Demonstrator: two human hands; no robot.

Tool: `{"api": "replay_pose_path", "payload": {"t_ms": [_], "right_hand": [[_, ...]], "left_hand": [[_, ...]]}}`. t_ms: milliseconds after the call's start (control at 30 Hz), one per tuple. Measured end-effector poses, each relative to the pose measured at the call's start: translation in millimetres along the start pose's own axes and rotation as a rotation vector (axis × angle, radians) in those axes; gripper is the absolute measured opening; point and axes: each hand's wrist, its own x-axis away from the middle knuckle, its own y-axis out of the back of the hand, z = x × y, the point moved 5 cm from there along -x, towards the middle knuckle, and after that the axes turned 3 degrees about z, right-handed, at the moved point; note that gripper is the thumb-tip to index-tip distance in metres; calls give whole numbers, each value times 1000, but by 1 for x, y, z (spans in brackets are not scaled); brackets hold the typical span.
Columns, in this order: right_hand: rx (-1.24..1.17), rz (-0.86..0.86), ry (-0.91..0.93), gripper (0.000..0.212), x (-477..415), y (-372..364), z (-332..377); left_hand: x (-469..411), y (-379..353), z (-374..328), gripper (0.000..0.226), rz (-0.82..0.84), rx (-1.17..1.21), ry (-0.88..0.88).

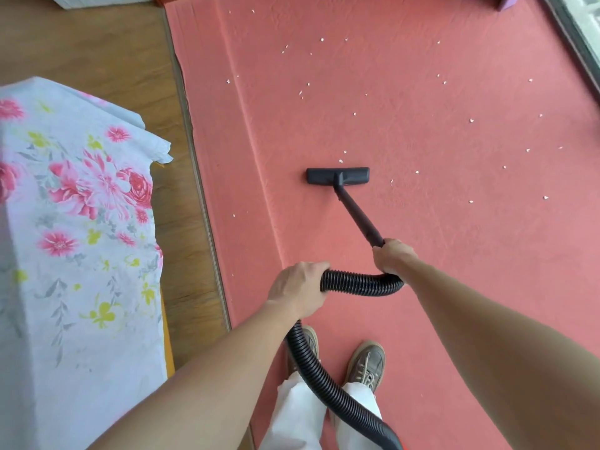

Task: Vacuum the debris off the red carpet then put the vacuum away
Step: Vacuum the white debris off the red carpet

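Note:
The red carpet [422, 222] fills the middle and right of the head view. Small white debris bits [471, 120] lie scattered over its far half. A black vacuum floor head [337, 175] rests flat on the carpet, just short of two white bits. Its black wand [357, 216] slants back to my right hand [393, 256], which grips the wand's upper end. My left hand [300, 289] is closed around the ribbed black hose [357, 282], which loops between both hands and runs down past my feet. The vacuum body is out of view.
A table with a flowered cloth [81, 222] stands at the left on wooden floor [107, 53]. A metal strip [201, 190] edges the carpet. A window frame [578, 34] runs along the far right. My shoes [367, 362] stand on the carpet.

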Motion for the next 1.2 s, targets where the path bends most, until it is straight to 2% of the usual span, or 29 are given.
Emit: {"api": "replay_pose_path", "payload": {"t_ms": [267,400,533,633,767,867,1000,1100,1200], "right_hand": [[38,61,-31,39,12,3,-52],[23,23,4,41,-23,18,-12],[-24,-39,-4,41,-67,45,53],[-36,-45,-40,42,-71,51,62],[-47,3,-19,42,-44,34,9],[-96,20,-30,40,-15,17,-57],[-252,17,-136,41,31,-18,-134],[-331,30,-166,40,30,-17,-151],[-360,1,-171,40,-11,19,-140]], "left_hand": [[-19,-10,-40,26,60,-16,-100],[-40,12,-24,21,-5,-24,-36],[-48,26,-3,13,-144,46,60],[-49,22,0,16,-190,98,113],[-47,10,-15,17,-80,64,96],[-49,-1,-47,13,82,-54,-64],[-47,-23,-95,19,249,-249,-275],[-53,-32,-110,24,246,-289,-301],[-70,-23,-113,20,129,-211,-227]]}}
